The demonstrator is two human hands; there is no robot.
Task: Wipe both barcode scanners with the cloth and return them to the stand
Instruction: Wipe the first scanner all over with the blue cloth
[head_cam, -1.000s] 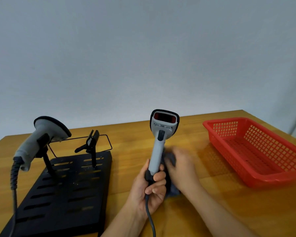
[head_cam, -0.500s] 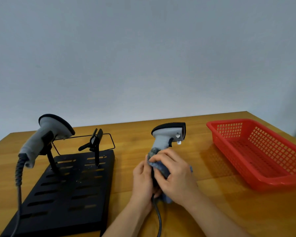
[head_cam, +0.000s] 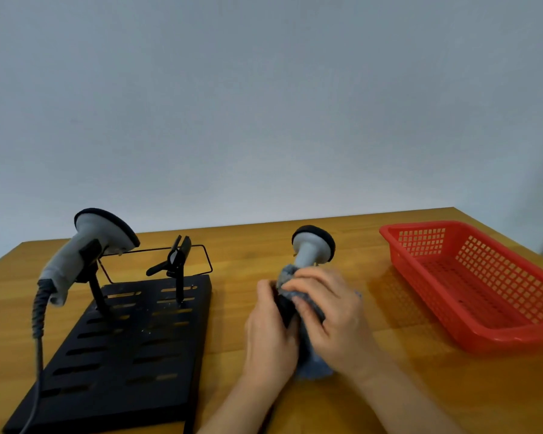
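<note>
Right of the slotted black stand (head_cam: 116, 346), the left hand (head_cam: 268, 336) grips the handle of a grey scanner (head_cam: 311, 250) with a rounded, black-rimmed head, while the right hand (head_cam: 333, 314) clenches a soft blue-grey cloth (head_cam: 311, 355) around that handle. A second scanner (head_cam: 85, 255) sits clipped on the stand's left post, its ribbed cable hanging; farther right lies a red lattice plastic basket (head_cam: 483, 283).

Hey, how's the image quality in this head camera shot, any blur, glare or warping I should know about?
Head view: the right hand and blue-grey cloth are smeared by motion blur; the left hand is a bit sharper. The docked scanner and black stand read fairly clearly. Lighting is soft and even, with faint shadows beside the red basket. Wide-angle bowing shows along the table's far edge.
</note>
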